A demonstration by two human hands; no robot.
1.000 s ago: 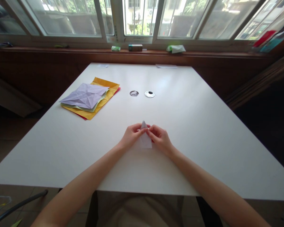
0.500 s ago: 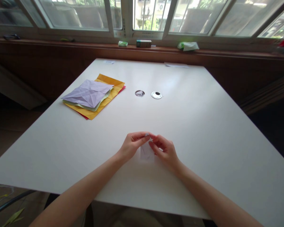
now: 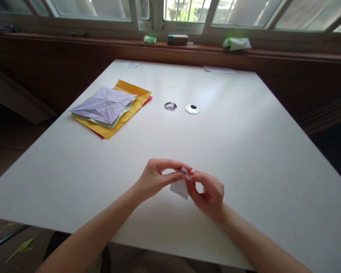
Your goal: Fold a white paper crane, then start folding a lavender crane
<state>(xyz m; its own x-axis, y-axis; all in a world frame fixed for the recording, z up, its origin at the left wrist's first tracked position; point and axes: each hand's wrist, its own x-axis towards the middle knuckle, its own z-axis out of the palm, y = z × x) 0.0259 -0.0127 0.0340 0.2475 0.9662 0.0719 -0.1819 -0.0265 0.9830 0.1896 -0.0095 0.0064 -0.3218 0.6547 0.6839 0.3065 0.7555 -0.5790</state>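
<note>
Small folded white paper (image 3: 180, 187), lower centre of frame, now lifted and tilted off white table (image 3: 244, 151), pinched between left hand (image 3: 155, 178) and right hand (image 3: 208, 193); folding under way.

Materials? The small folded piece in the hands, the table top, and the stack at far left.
Folded piece: thin white paper, matte, sharp creases; pinched by the left hand and right hand.
Table: smooth white top, probably laminate or painted board; it shows soft window glare.
Stack: coloured paper sheets, lilac on top, visibly creased.
</note>
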